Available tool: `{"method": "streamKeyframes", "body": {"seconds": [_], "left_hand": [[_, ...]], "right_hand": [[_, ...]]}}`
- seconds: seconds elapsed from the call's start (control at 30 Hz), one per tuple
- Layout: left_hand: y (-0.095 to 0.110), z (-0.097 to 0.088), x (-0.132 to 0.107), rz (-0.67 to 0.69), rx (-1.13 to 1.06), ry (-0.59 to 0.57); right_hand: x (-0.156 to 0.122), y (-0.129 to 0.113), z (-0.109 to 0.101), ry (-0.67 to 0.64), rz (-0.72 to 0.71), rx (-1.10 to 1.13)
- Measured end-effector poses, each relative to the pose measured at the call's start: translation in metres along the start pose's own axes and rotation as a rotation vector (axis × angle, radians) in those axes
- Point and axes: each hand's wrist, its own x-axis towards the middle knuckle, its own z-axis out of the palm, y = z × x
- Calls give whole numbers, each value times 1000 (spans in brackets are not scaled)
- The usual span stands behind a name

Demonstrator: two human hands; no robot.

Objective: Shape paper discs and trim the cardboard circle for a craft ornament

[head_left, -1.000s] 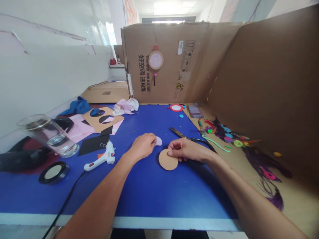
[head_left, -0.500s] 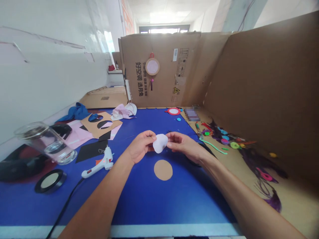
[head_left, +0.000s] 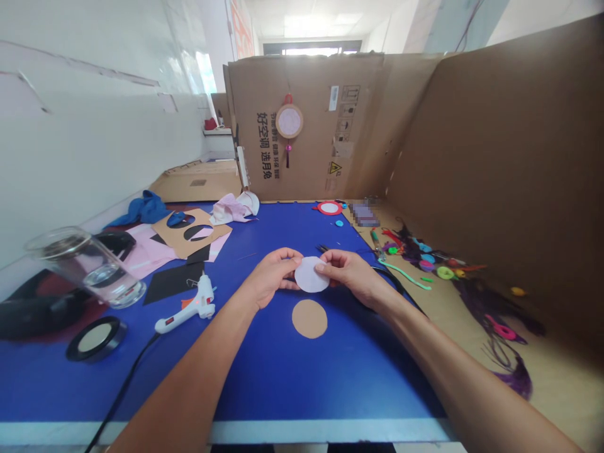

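Note:
Both my hands hold a pale pink round piece (head_left: 310,277) a little above the blue table (head_left: 283,371). My left hand (head_left: 270,275) pinches its left edge and my right hand (head_left: 348,272) pinches its right edge. The piece is spread flat between them. Just below it, a brown cardboard circle (head_left: 309,318) lies flat on the table, untouched. Scissors (head_left: 325,249) lie partly hidden behind my right hand.
A white glue gun (head_left: 189,306) with a black cord lies left of my hands. Further left are a glass jar (head_left: 85,267), a black tape roll (head_left: 95,337), black and pink sheets and cut cardboard (head_left: 189,231). Coloured craft bits (head_left: 425,261) lie right; cardboard walls (head_left: 495,163) enclose the table.
My right hand left the brown circle on the table and joined my left hand. The crumpled pink piece was lifted and is now stretched flat between both hands.

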Motion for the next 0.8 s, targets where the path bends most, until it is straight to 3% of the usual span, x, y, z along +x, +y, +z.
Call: {"method": "streamKeyframes", "body": {"seconds": [0.1,0.17,0.27,0.4,0.5,0.6,0.7,0.8], "left_hand": [[-1,1,1,-13,87,175],[-1,2,2,-36,99,217],[-4,6,1,-136,-76,52],[-11,12,3,-241,-371,-158],[-19,14,7,-198,-475,-173],[-23,13,10,-104,-487,-99],[-23,13,11,-56,-415,-12],[-19,13,9,-41,-329,29]], "right_hand": [[3,4,0,86,-57,-60],[4,7,1,180,-149,-147],[0,9,5,295,-386,-401],[-10,8,15,236,-632,-793],[-16,7,24,133,-683,-899],[-18,6,28,69,-739,-845],[-14,6,23,190,-708,-721],[-6,8,12,346,-519,-587]]}}
